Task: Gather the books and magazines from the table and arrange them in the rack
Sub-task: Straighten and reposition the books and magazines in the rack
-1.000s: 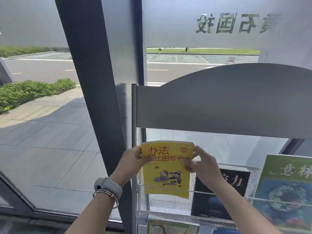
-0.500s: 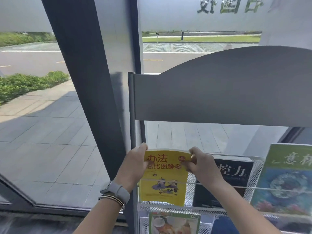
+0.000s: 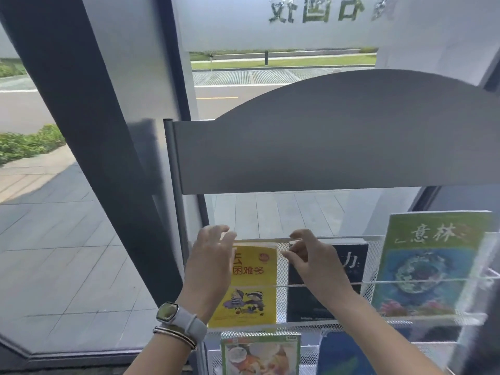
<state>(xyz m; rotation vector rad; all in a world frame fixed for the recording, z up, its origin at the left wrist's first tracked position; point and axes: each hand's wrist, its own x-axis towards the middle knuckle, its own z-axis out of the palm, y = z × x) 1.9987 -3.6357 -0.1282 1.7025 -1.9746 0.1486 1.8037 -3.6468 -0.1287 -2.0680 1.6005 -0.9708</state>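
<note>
Yellow book [image 3: 251, 285] sits upright in my rack [image 3: 324, 155], top tier; left hand [image 3: 209, 262] and right hand [image 3: 313, 262] both loose, fingers apart beside it.

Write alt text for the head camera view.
Two hands, left and right, hover open at the top edge of a yellow book standing in a wire mesh rack, beside a black book and green magazine.

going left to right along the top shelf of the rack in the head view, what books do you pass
yellow book → black book → green magazine
</note>
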